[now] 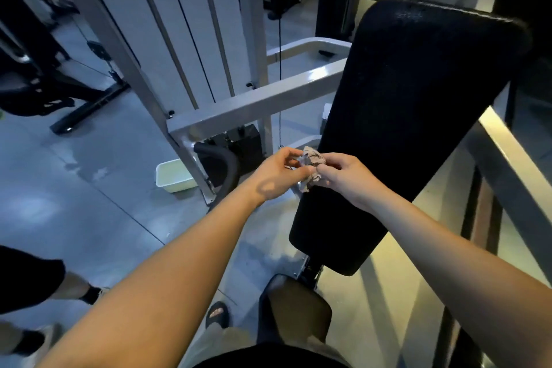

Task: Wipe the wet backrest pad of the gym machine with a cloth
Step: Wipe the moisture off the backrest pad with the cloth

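The long black backrest pad (412, 116) slants from the upper right down to the middle of the head view. A small crumpled grey-brown cloth (312, 163) is bunched between both hands at the pad's left edge, about halfway down. My left hand (277, 176) pinches the cloth from the left. My right hand (343, 176) grips it from the right, lying over the pad's surface. Part of the cloth is hidden by the fingers. Faint specks show near the pad's top end.
The black seat pad (295, 308) sits below the backrest. A grey machine frame (254, 101) and weight-stack guard stand to the left, with a pale tub (173, 175) on the floor. Another person's legs (74, 287) are at the lower left. A metal rail (513, 164) runs on the right.
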### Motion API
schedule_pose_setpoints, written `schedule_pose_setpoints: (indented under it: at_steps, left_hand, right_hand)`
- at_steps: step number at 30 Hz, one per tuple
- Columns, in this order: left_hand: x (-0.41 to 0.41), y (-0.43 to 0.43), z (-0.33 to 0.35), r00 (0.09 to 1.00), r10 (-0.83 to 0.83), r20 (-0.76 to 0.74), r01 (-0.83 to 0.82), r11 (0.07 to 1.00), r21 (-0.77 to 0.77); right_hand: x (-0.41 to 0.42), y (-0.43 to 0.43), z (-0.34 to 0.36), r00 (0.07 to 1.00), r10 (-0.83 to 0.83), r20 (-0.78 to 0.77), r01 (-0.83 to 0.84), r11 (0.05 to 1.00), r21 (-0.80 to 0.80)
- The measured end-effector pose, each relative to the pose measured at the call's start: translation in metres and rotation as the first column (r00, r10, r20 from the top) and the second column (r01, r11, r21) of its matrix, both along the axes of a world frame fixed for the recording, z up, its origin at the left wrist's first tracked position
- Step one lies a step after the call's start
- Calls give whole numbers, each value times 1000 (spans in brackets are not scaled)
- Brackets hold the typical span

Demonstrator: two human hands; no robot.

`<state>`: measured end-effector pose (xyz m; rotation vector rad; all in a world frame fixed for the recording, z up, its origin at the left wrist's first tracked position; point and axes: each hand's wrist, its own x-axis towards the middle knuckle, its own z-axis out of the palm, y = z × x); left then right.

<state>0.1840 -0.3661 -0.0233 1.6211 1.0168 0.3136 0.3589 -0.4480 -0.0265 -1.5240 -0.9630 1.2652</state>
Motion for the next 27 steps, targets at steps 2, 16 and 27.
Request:
schedule_pose_setpoints:
  at_steps: [2, 16, 27]
  left_hand:
    - [-16, 0, -5, 993, 98, 68, -100, 995, 20]
    - [-207, 81, 3, 951, 266, 159, -251, 962, -107]
    - [-268, 161, 18, 948, 256, 186, -192, 933, -305]
  right_hand:
    - [-24, 4, -1, 999, -36, -20, 36, 999, 3]
    - [-206, 76, -9, 953, -274, 129, 275, 961, 11]
    - [-256, 133, -9, 915, -359, -185, 347, 933, -94]
